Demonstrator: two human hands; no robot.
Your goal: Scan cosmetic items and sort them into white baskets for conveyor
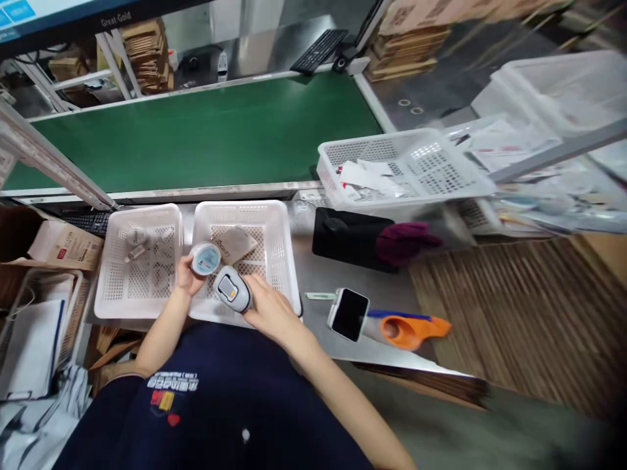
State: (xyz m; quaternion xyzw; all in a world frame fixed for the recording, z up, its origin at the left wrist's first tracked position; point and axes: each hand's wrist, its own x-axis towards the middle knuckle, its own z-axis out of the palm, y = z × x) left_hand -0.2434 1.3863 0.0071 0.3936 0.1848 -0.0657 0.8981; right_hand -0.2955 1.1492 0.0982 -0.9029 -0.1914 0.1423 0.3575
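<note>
My left hand is closed around a small round jar with a light-blue top facing up. My right hand grips a grey-and-white handheld barcode scanner, its head close beside the jar. Both hands are over the near part of a white perforated basket, where a flat beige packet with dark lettering lies. To the left, a second white basket holds a few small items, too small to name surely.
A green conveyor belt runs behind the baskets. On the right are a black box with a maroon cloth, a phone, an orange tape dispenser and stacked cardboard. Another white basket holds papers.
</note>
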